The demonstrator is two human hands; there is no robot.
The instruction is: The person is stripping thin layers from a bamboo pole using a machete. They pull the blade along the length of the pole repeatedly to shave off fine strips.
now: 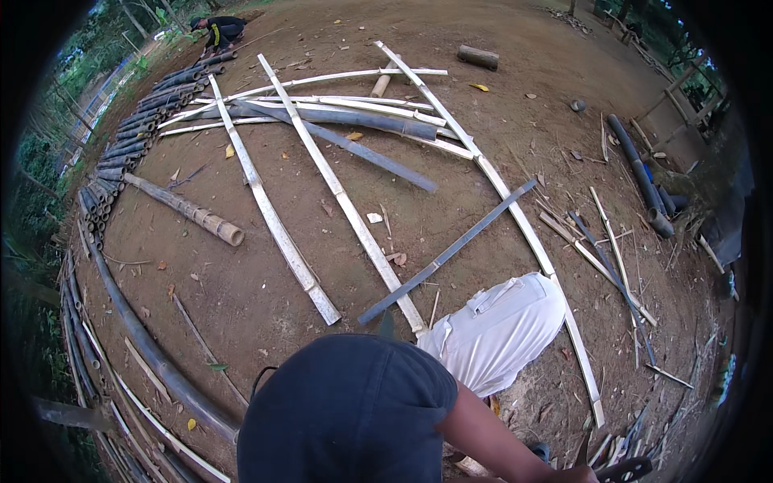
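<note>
Hands: only one shows, the left hand (576, 475), to judge by shoulder and knee; cut off at the near right edge, its closure cannot be told. The right hand lies out of view, its grasp unknown. Immediately right of the visible hand is a dark, perforated tool handle (632, 468); contact between them cannot be settled. A dark blade (581, 449) stands just beyond the fingers; whether it belongs to that handle is unclear. The handle is probably stiff, hard and fairly light, best gripped along its length, clear of any edge. Pale bamboo splints (613, 447) lie close by on the far side of the hand.

Farther off, past the white-trousered knee (503, 326), a dark bamboo slat (439, 262) lies aslant over a pale split-bamboo lath (342, 197). Such slats would likely be light, springy and sharp-edged, and balance when held at mid-length. To the left rests a short brown bamboo culm (185, 209); behind it, a row of dark culms (133, 133). Far left, a co-worker (219, 32) crouches.
</note>
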